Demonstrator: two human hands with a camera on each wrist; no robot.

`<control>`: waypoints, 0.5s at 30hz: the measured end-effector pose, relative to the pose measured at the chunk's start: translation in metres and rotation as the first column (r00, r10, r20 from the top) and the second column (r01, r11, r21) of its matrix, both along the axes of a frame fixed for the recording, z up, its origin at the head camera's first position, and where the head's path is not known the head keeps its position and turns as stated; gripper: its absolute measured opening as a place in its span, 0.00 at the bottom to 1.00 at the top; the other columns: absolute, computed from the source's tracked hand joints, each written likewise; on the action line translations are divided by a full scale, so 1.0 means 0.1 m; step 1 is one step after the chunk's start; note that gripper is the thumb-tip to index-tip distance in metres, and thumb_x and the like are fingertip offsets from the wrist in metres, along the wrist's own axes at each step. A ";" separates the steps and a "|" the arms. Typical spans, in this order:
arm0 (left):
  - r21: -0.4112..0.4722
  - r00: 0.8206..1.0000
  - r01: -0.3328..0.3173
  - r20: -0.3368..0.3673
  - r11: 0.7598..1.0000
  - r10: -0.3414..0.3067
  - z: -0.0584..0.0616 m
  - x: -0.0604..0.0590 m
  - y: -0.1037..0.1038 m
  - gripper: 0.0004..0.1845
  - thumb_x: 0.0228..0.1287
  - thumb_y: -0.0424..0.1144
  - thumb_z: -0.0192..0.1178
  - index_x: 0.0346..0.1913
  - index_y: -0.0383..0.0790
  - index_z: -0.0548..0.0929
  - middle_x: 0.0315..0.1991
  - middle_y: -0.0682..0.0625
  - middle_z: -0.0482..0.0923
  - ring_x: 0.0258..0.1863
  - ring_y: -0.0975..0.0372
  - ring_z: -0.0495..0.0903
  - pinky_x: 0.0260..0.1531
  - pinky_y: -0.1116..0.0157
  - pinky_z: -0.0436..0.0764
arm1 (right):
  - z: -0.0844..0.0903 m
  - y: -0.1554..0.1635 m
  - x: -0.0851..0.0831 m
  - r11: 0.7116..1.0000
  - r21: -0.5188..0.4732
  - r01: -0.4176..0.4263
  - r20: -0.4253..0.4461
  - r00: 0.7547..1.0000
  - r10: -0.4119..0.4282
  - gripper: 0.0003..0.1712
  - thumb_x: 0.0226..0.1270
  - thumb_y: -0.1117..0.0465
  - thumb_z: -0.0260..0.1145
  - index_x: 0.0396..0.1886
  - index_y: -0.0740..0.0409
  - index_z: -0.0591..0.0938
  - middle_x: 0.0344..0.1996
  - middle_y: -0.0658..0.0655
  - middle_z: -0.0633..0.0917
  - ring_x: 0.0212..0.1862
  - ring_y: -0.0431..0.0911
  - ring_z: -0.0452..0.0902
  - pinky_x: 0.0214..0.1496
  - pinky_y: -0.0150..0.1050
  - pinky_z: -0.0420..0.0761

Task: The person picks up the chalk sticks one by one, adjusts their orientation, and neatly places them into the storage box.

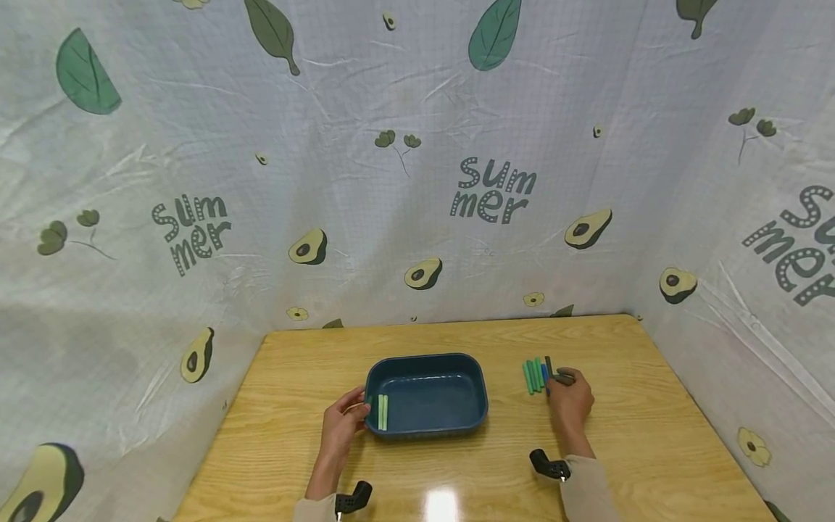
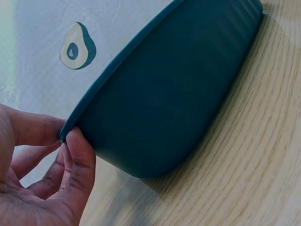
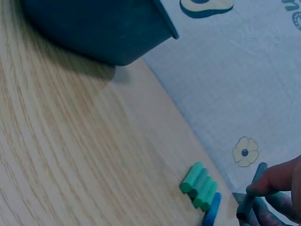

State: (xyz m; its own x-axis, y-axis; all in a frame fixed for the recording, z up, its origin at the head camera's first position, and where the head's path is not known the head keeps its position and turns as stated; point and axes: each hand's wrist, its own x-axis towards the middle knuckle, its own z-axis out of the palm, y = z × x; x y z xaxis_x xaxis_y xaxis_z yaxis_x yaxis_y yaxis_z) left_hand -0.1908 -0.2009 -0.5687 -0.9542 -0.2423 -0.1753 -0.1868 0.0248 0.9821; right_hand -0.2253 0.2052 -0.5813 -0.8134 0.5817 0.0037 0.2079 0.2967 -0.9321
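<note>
A person's left hand (image 1: pixel 341 428) pinches the rim of a dark blue tub (image 1: pixel 427 428) at its left end, thumb on the rim and fingers (image 2: pixel 77 160) against the outer wall. The tub sits near the middle of a wooden table (image 1: pixel 652 449). Two light green sticks (image 1: pixel 383 412) lie side by side inside it, at the left end. To the tub's right, the right hand (image 1: pixel 570 403) closes its fingertips on a dark stick (image 3: pixel 249 197) beside a row of green sticks (image 1: pixel 533 375) and one blue stick (image 3: pixel 212 210) on the tabletop. A cloth printed with avocados (image 1: pixel 417 181) hangs behind.
</note>
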 end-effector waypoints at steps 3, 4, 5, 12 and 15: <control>0.001 1.000 -0.001 0.000 1.000 0.001 0.00 0.00 0.00 0.22 0.63 0.27 0.59 0.62 0.33 0.78 0.53 0.37 0.75 0.37 0.62 0.78 0.30 0.68 0.80 | 0.06 0.02 0.02 0.999 0.019 -0.042 0.014 0.999 0.042 0.22 0.61 0.65 0.61 0.56 0.66 0.78 0.49 0.72 0.83 0.49 0.63 0.80 0.46 0.48 0.78; 0.002 1.000 0.000 0.001 1.000 0.000 0.00 0.00 0.00 0.22 0.64 0.27 0.59 0.62 0.33 0.78 0.53 0.37 0.75 0.37 0.62 0.78 0.30 0.68 0.80 | 0.07 0.02 0.03 0.998 0.020 -0.054 0.016 0.998 0.054 0.22 0.62 0.65 0.61 0.56 0.67 0.77 0.49 0.72 0.83 0.49 0.64 0.80 0.47 0.51 0.78; 0.002 1.000 -0.001 0.000 1.000 0.001 0.00 0.00 0.00 0.22 0.63 0.27 0.59 0.62 0.33 0.78 0.53 0.37 0.75 0.37 0.62 0.78 0.30 0.68 0.80 | 0.09 0.03 0.04 0.998 0.017 -0.066 0.022 0.998 0.065 0.22 0.62 0.65 0.61 0.57 0.66 0.77 0.50 0.72 0.83 0.50 0.63 0.80 0.49 0.52 0.78; 0.013 1.000 -0.002 -0.001 1.000 0.002 0.00 0.01 0.00 0.22 0.64 0.27 0.58 0.62 0.33 0.78 0.53 0.36 0.75 0.37 0.60 0.79 0.30 0.68 0.80 | 0.19 0.05 0.06 0.987 -0.039 -0.153 0.064 0.986 0.155 0.23 0.65 0.64 0.62 0.60 0.62 0.76 0.54 0.68 0.82 0.53 0.60 0.81 0.40 0.34 0.78; 0.015 1.000 -0.001 -0.003 1.000 0.001 0.00 0.01 -0.01 0.22 0.64 0.26 0.58 0.62 0.33 0.78 0.53 0.36 0.75 0.37 0.60 0.79 0.29 0.68 0.80 | 0.22 0.05 0.08 0.977 -0.075 -0.201 0.073 0.976 0.206 0.24 0.66 0.64 0.61 0.63 0.62 0.75 0.54 0.68 0.81 0.49 0.53 0.81 0.41 0.34 0.79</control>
